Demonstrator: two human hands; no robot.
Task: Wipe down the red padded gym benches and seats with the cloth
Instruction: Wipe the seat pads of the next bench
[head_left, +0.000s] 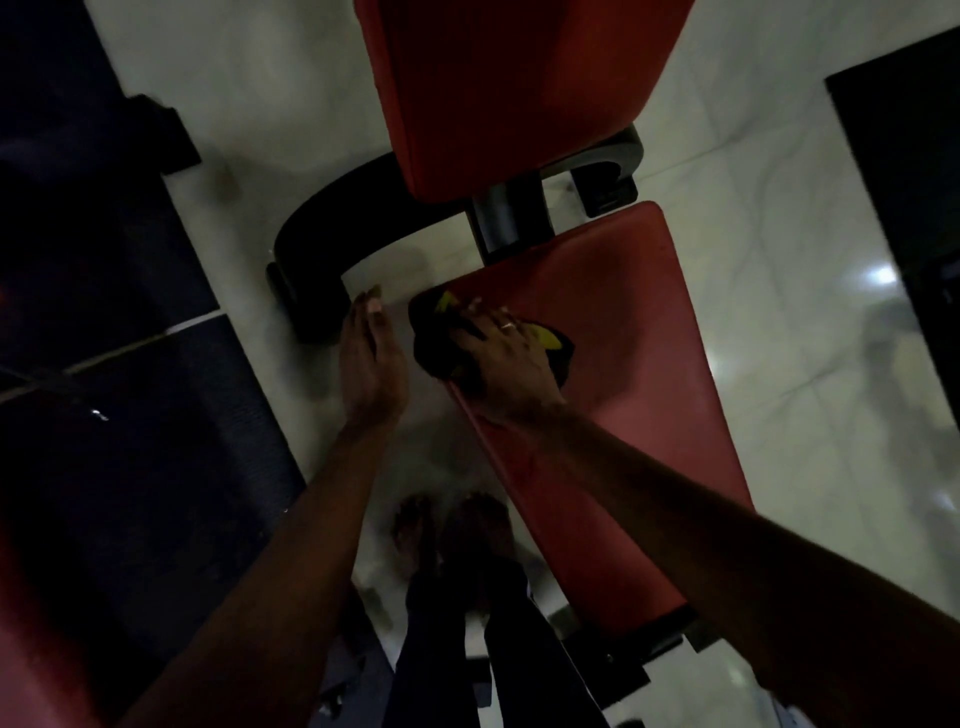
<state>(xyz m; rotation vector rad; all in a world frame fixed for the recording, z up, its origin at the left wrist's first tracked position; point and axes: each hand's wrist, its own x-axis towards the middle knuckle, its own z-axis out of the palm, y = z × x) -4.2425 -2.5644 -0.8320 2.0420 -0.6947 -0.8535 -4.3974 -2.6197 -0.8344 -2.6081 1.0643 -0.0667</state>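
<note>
While the right hand (506, 358) presses the dark cloth (441, 343) flat onto the seat pad's (613, 395) far left corner to wipe its edge, fingers spread, the left hand (371, 358) hovers beside it, fingers straight, holding nothing.

Gym: red padded bench (613, 374) (dark floor mats (130, 415))
</note>
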